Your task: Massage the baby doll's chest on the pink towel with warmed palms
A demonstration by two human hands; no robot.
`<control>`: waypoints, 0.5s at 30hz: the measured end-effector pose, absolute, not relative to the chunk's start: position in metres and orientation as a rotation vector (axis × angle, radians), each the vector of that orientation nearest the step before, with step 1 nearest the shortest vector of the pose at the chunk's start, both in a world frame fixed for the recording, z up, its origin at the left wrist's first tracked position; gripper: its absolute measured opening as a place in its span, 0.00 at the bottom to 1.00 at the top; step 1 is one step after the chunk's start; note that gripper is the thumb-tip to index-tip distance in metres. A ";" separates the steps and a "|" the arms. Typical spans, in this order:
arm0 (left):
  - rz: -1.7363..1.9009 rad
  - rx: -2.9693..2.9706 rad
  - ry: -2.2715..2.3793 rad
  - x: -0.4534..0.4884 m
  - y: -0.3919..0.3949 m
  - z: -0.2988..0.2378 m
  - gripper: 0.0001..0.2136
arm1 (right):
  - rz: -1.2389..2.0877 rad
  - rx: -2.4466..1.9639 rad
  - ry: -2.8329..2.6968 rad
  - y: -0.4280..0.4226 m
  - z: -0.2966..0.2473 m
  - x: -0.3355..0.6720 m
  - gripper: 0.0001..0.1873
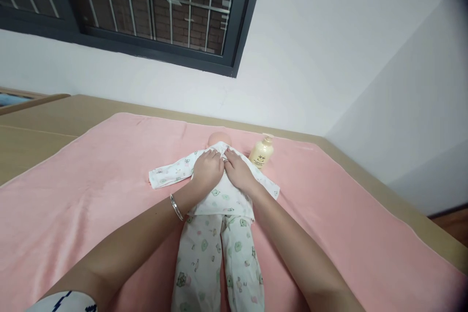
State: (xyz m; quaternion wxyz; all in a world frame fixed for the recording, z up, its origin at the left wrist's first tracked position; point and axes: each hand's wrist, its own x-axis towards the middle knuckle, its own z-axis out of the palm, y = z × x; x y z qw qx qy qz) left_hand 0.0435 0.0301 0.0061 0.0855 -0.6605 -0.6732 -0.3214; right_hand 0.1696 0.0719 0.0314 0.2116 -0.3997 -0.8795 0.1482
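Both hands on the doll's top [223, 197]!
At the collar [222, 147], left hand [207, 170] and right hand [239, 171] touch; grip pinching or pressing, can't tell.

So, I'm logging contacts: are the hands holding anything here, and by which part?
The left hand and right hand rest on the doll's printed top, fingertips at its collar; whether they pinch the cloth cannot be told.

Home bedroom, pink blanket [109, 165] on bed, barred window [146, 5], plain white walls
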 end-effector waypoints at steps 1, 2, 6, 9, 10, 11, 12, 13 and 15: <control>-0.979 -1.958 -2.001 0.044 0.030 0.005 0.15 | 0.422 -1.120 -2.447 0.073 0.030 0.169 0.25; -0.997 -1.944 -2.009 0.043 0.031 0.004 0.15 | 0.416 -1.144 -2.446 0.071 0.030 0.168 0.25; -1.002 -1.930 -2.118 0.038 0.034 0.005 0.16 | 0.298 -1.241 -2.452 0.048 0.037 0.163 0.25; -0.994 -1.951 -2.155 0.035 0.036 0.006 0.16 | 0.238 -1.211 -2.481 0.037 0.044 0.162 0.21; -0.997 -1.951 -2.159 0.035 0.036 0.006 0.16 | 0.240 -1.190 -2.483 0.038 0.045 0.163 0.20; -1.001 -1.951 -2.160 0.035 0.036 0.006 0.16 | 0.255 -1.166 -2.477 0.041 0.045 0.164 0.20; -1.005 -1.954 -2.160 0.035 0.036 0.005 0.16 | 0.278 -1.139 -2.469 0.046 0.044 0.166 0.20; -1.010 -1.956 -2.158 0.036 0.036 0.004 0.17 | 0.303 -1.115 -2.459 0.052 0.041 0.167 0.21; -1.024 -1.954 -2.154 0.036 0.037 0.002 0.19 | 0.344 -1.094 -2.439 0.064 0.033 0.169 0.24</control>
